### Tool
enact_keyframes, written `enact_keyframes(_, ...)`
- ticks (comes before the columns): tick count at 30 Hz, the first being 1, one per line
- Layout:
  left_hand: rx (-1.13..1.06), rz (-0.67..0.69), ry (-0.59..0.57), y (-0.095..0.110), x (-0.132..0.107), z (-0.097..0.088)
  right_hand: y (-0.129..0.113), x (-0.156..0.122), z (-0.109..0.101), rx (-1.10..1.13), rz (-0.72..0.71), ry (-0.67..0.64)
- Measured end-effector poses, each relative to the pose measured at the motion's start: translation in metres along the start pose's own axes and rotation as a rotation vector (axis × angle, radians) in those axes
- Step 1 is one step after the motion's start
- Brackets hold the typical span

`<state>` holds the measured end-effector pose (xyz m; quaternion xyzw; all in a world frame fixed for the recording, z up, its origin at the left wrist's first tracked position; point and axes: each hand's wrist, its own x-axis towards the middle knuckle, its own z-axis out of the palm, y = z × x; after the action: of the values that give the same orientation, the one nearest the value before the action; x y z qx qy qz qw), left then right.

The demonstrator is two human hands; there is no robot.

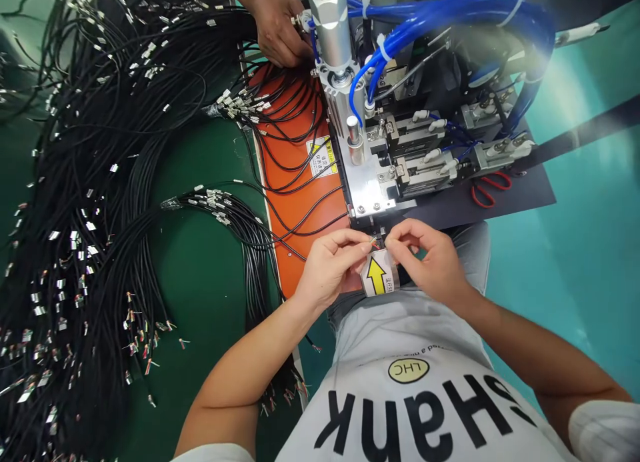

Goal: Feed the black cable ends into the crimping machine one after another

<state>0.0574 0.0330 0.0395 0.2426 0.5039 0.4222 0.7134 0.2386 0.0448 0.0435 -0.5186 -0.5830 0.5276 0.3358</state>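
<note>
Left hand [327, 267]: pinches coloured wires [374, 243] at the near edge of the machine [367, 187], work apparently midway.
Right hand [431, 257]: fingertips beside them; grip, I cannot tell.
Machine: hides what lies beneath.
Cables [85, 125]: heaped on the green worktop [197, 269], seemingly many left; finished ones, unclear.
Another person's hand [280, 32]: far side, arm cut off.

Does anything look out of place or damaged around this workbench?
Nothing looks clearly spilled or damaged. The one messy spot is the black cables heaped across the green tabletop, crossing every way, though that may be normal. The coloured wires pinched by the left hand are too small to judge.
</note>
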Motion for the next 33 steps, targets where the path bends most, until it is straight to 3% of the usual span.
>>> enact_keyframes(3,-0.024,0.010,-0.015,-0.002,0.002,-0.001,0.001,0.001,0.000,-0.053,-0.052,-0.034)
enact_keyframes(7,-0.034,0.039,-0.041,-0.005,0.002,-0.003,0.005,0.002,0.007,-0.051,-0.128,0.023)
enact_keyframes(20,-0.022,0.040,-0.015,-0.003,-0.001,0.000,0.015,-0.002,0.021,-0.083,-0.139,0.048)
enact_keyframes(23,0.061,0.149,0.053,-0.010,-0.003,0.005,0.014,-0.006,0.024,-0.065,-0.105,0.037)
enact_keyframes(27,0.323,0.451,0.204,-0.017,-0.006,0.012,0.015,-0.008,0.028,-0.066,-0.078,0.067)
enact_keyframes(29,0.324,0.407,0.186,-0.017,-0.005,0.012,0.018,-0.007,0.028,-0.087,-0.086,0.094)
enact_keyframes(33,0.179,0.161,0.102,-0.012,-0.001,0.008,0.019,-0.006,0.019,-0.091,-0.068,0.047)
